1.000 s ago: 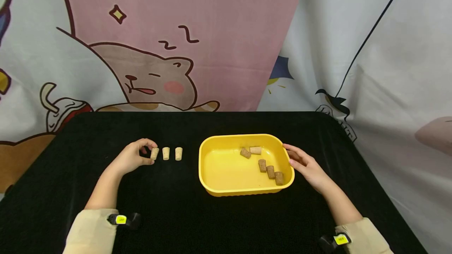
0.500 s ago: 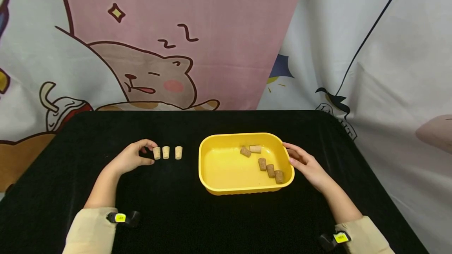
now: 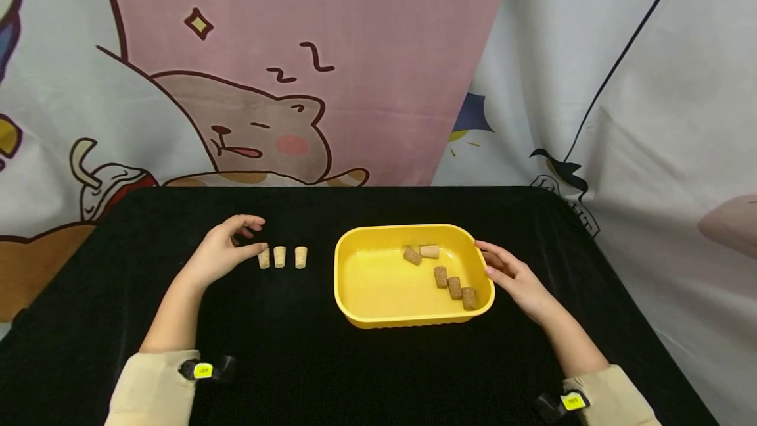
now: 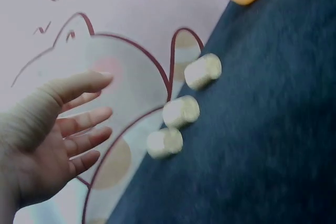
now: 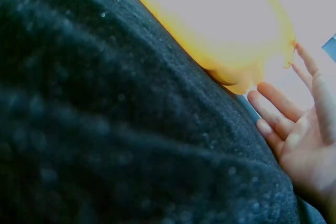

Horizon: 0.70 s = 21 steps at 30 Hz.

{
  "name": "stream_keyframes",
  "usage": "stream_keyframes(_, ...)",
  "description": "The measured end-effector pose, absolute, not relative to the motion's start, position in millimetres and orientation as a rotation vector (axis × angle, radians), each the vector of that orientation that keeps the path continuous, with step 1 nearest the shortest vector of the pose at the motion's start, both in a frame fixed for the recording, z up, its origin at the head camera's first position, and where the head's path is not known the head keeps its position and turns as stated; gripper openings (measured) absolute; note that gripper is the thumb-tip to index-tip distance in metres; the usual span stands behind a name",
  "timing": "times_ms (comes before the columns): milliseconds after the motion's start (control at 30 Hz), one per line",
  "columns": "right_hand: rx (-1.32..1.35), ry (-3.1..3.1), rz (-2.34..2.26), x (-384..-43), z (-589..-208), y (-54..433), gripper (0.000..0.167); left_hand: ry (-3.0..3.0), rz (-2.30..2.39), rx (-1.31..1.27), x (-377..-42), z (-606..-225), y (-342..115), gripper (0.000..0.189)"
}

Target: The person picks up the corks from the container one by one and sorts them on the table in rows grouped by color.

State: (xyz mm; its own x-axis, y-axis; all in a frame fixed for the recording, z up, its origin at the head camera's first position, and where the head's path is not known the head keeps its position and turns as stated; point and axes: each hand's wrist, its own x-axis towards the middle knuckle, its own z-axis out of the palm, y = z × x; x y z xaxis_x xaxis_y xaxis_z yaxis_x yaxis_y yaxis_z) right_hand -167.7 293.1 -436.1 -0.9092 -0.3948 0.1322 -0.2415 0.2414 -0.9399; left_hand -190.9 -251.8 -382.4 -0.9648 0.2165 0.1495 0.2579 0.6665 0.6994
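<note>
Three pale cork stoppers stand upright in a row on the black cloth: a left one [image 3: 264, 259], a middle one [image 3: 280, 257] and a right one [image 3: 301, 258]. My left hand [image 3: 221, 254] hovers just left of them with its fingers spread and nothing held; in the left wrist view the hand [image 4: 52, 129] is apart from the corks. On the right, a yellow plastic tray [image 3: 402, 322] holds one pale cork [image 3: 429, 252] and several brown corks [image 3: 454, 288], lying or standing inside. Fingertips of my right hand [image 3: 520, 288] touch the tray's right rim, fingers loosely extended.
Black cloth [image 3: 284, 367] covers the table. A printed curtain [image 3: 378, 84] hangs right behind its far edge. A gap of cloth separates the cork row from the tray's left side.
My left hand has let go of the leftmost cork, which went from tilted to upright beside the middle one. The fingers have spread and lifted slightly. The right hand stays at the tray.
</note>
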Motion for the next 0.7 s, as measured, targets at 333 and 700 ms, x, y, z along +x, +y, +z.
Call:
stream_keyframes(333,-0.604,2.367,-1.752,-167,-436,294,0.048,-2.550,-1.239,-0.467,-175,-349,-216,0.037)
stream_keyframes(700,-0.609,2.355,-1.760,-166,-434,292,0.048,-2.469,-1.337,-0.614,-153,-329,-165,0.036)
